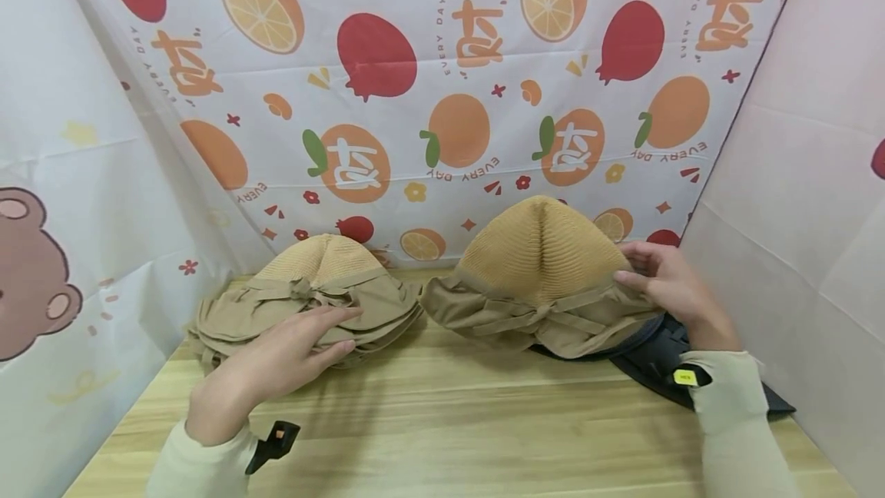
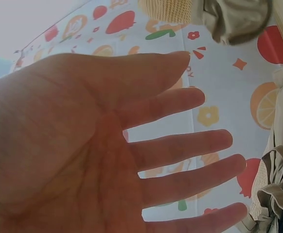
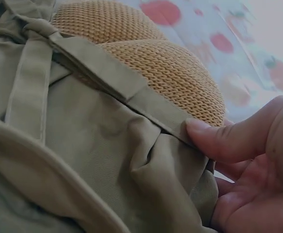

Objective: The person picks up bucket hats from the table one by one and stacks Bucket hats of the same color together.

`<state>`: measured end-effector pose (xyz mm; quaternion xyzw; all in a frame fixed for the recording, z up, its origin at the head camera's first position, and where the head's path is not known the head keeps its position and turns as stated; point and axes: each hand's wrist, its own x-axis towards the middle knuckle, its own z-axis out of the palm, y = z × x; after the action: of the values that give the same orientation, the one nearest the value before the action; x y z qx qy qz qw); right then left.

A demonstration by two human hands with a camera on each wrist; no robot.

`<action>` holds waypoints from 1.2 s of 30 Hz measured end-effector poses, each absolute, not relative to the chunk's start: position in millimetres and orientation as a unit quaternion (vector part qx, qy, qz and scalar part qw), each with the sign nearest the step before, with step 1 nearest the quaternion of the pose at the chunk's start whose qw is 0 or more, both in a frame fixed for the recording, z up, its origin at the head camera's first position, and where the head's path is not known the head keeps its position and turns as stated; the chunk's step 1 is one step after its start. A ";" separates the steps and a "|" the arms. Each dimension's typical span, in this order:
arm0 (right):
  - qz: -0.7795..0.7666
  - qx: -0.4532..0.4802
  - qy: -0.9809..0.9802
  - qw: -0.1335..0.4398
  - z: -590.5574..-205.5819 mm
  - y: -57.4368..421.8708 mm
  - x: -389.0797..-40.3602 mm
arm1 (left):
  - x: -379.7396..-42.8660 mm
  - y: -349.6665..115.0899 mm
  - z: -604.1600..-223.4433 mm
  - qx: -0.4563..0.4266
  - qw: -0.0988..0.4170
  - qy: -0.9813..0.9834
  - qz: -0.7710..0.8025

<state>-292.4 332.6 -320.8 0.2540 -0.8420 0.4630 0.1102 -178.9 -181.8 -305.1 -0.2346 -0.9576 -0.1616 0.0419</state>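
A sun hat (image 1: 539, 260) with a tan knitted crown and a khaki fabric brim tied in a bow sits at centre right. My right hand (image 1: 667, 283) pinches its right side; in the right wrist view the thumb (image 3: 214, 138) lies on the fabric band and the other fingers are partly hidden behind. On the left is a stack of similar khaki hats (image 1: 311, 290), the top one with a pale knitted crown. In front of that stack hovers my left hand (image 1: 290, 352), fingers straight and spread, holding nothing in the left wrist view.
Dark hats (image 1: 657, 360) lie beneath and to the right of the sun hat, a brim pointing towards the right edge. The wooden table (image 1: 442, 429) backs onto a fruit-printed cloth (image 1: 429, 60). White cloths hang on both sides.
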 end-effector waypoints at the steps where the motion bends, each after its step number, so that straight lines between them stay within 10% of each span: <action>1: 0.467 0.260 -0.839 0.104 -321.9 326.2 -292.8 | -178.7 -181.7 -305.0 -0.234 0.041 -0.957 -0.164; 26: 0.538 0.306 -0.785 0.019 -325.6 248.6 -266.7 | -187.8 -167.9 -307.3 -0.283 0.087 -0.934 -0.199; 36: 0.516 0.307 -0.799 -0.010 -339.7 238.1 -276.4 | -198.1 -169.1 -315.4 -0.338 0.249 -0.885 -0.201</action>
<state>-276.4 238.1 -339.7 0.3072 -0.7994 0.5162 -0.0101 -198.1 -169.1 -315.4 -0.3380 -0.8850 -0.2013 0.2490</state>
